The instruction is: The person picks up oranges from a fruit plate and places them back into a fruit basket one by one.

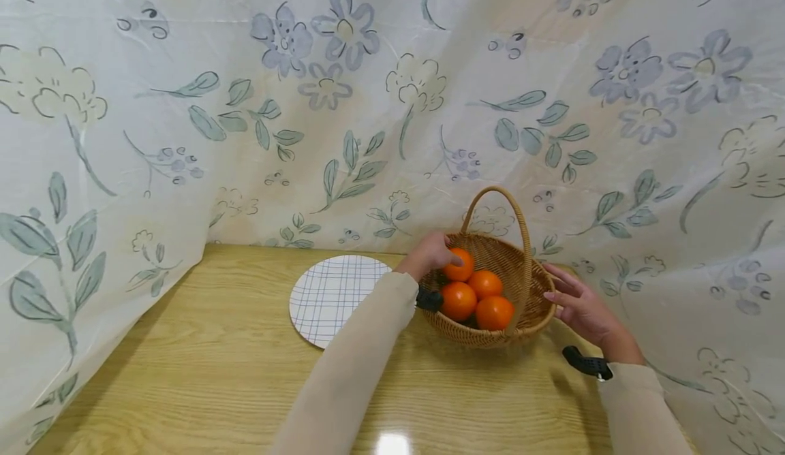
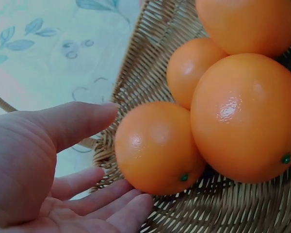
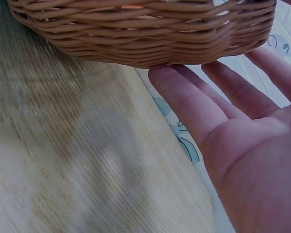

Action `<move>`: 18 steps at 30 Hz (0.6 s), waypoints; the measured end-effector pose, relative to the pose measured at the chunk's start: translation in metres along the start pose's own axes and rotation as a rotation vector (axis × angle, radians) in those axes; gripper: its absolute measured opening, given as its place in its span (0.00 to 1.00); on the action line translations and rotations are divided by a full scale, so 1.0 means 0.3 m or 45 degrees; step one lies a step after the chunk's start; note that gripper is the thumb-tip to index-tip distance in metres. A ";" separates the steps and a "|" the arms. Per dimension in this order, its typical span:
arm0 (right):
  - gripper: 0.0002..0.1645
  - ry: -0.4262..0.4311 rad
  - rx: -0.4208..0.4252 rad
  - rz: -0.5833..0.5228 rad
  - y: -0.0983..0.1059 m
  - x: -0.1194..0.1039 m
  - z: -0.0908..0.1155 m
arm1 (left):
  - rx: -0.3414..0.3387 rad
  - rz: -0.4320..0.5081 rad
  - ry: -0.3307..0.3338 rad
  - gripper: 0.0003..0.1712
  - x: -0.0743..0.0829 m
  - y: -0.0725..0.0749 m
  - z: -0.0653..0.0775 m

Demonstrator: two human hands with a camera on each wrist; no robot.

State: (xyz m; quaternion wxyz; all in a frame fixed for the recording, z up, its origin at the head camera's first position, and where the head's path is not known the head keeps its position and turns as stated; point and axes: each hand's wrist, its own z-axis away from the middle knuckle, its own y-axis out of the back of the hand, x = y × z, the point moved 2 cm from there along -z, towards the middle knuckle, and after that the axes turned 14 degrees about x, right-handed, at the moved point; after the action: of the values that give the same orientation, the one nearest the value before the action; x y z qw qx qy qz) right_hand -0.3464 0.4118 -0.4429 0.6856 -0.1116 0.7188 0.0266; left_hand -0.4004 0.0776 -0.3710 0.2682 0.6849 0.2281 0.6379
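Several oranges lie in a wicker basket (image 1: 490, 339) with an arched handle (image 1: 520, 220). My left hand (image 1: 431, 254) reaches over the basket's back left rim, beside the rearmost orange (image 1: 461, 268). In the left wrist view, the thumb and fairly straight fingers stand apart on either side of this orange (image 2: 157, 145), fingertips right at its lower edge. My right hand (image 1: 582, 308) is at the basket's right side, thumb at the rim. The right wrist view shows its extended fingers (image 3: 184, 99) touching the wicker.
A round white board (image 1: 331, 298) with a blue checked pattern lies left of the basket, partly behind the left sleeve. Both stand on a wooden table (image 1: 202, 353). A floral cloth (image 1: 276, 114) hangs behind and along both sides. A black strap sits on each wrist.
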 end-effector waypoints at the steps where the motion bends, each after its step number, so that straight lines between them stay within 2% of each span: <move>1: 0.42 0.002 -0.003 -0.002 0.000 0.000 0.000 | 0.001 0.006 -0.007 0.36 -0.001 0.004 0.003; 6: 0.41 0.017 -0.006 -0.015 0.005 -0.002 0.006 | -0.010 0.047 -0.085 0.35 -0.003 0.024 0.016; 12: 0.40 0.056 0.072 0.033 0.009 -0.002 0.018 | -0.059 0.259 -0.198 0.33 -0.020 0.045 0.018; 14: 0.39 0.073 0.115 0.065 0.008 -0.003 0.022 | -0.038 0.307 -0.238 0.30 -0.030 0.057 0.020; 18: 0.39 0.100 0.216 0.196 0.003 -0.012 0.026 | 0.090 0.311 -0.347 0.22 -0.053 0.082 0.030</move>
State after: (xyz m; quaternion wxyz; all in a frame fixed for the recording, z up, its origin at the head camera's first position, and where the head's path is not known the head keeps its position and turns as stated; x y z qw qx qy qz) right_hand -0.3388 0.4146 -0.4398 0.6599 0.0014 0.7512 0.0138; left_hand -0.3934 0.0479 -0.3671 0.1930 0.7965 0.1271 0.5587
